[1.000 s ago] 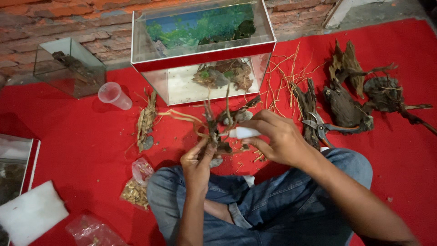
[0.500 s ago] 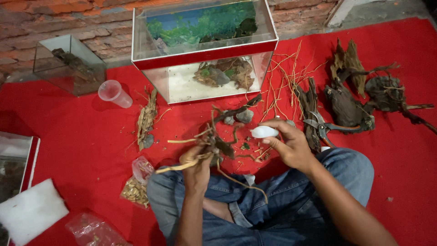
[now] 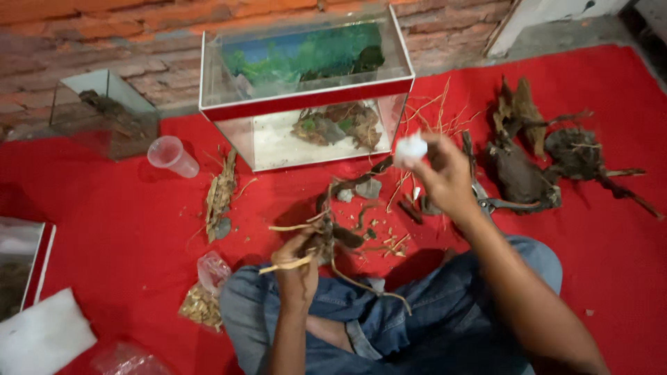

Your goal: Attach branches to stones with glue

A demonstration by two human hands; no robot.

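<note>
Left hand [image 3: 295, 274] is closed around a branching piece of driftwood [image 3: 333, 239], held above the lap; thin roots stick out to the left and trail down over the jeans [image 3: 389, 326]. Right hand [image 3: 445, 177] is raised over the red cloth [image 3: 125, 236], fingers pinched together on a small white wad [image 3: 410, 148], blurred, material not resolvable.

Directly ahead: rectangular glass aquarium [image 3: 306, 90] with a red rim band and a green-blue background panel; wood pieces lie on its pale floor. To its left, a smaller empty-looking glass tank [image 3: 104, 114] and a clear plastic cup [image 3: 172, 155] on its side. A slab of bark [image 3: 221, 194] lies beside the cup. Dark driftwood chunks [image 3: 542, 156] sit right of the right hand. Near the left knee: small plastic bag of tan bits [image 3: 201, 302]. White filter pad [image 3: 42, 337] at lower left.
</note>
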